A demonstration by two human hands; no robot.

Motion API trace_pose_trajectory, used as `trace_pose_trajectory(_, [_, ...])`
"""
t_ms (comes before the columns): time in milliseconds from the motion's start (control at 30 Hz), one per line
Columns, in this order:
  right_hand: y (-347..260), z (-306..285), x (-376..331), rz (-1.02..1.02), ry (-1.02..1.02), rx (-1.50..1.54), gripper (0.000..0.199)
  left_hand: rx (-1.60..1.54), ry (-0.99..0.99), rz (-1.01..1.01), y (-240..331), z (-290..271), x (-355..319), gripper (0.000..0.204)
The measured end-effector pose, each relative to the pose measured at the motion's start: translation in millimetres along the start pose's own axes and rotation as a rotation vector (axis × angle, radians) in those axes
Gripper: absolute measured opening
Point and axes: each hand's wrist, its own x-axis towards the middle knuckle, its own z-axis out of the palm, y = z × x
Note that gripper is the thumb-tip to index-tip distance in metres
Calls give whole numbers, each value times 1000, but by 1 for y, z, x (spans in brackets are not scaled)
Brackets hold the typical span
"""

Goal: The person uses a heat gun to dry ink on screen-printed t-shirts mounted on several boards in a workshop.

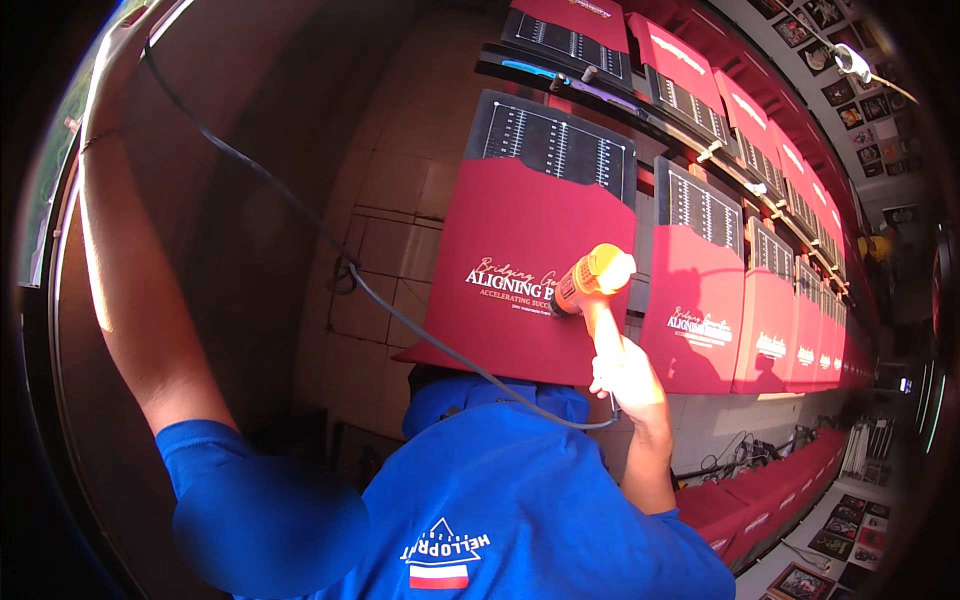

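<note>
Gripping the handle, right hand (628, 378) had fingers curled round an orange heat gun (583, 284), nozzle over the printed maroon T-shirt (530, 225) on the nearest black platen (580, 135). Left hand (122, 52) was far upper left; couldn't tell its finger state.

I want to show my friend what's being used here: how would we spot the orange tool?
Find the rows of dark boards partly covered with red cloth. At the nearest board, above the blue shirt in the picture, the right hand holds the orange tool in front of pale lettering. Its bright orange body and dark nozzle set it apart from the flat red cloth.
</note>
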Motion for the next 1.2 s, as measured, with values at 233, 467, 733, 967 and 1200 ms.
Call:
trace_pose_trajectory(233, [2,-10,-7,14,93,-1,24,43,27,-10,-2,2,3,56])
trace_pose_trajectory(467, [11,-26,-14,12,139,-2,20,70,47,-24,-3,4,5,57])
trace_pose_trajectory(733, [12,-40,-28,-18,170,49,18,180,100,-84,-8,10,5,58])
trace_pose_trajectory(967, [6,-46,-10,-15,-3,85,24,-316,100,-34,17,-10,-21,44])
trace_pose_trajectory(1200, [-27,6,28,-143,-389,131,48,-661,62,-158,94,-5,-118,27])
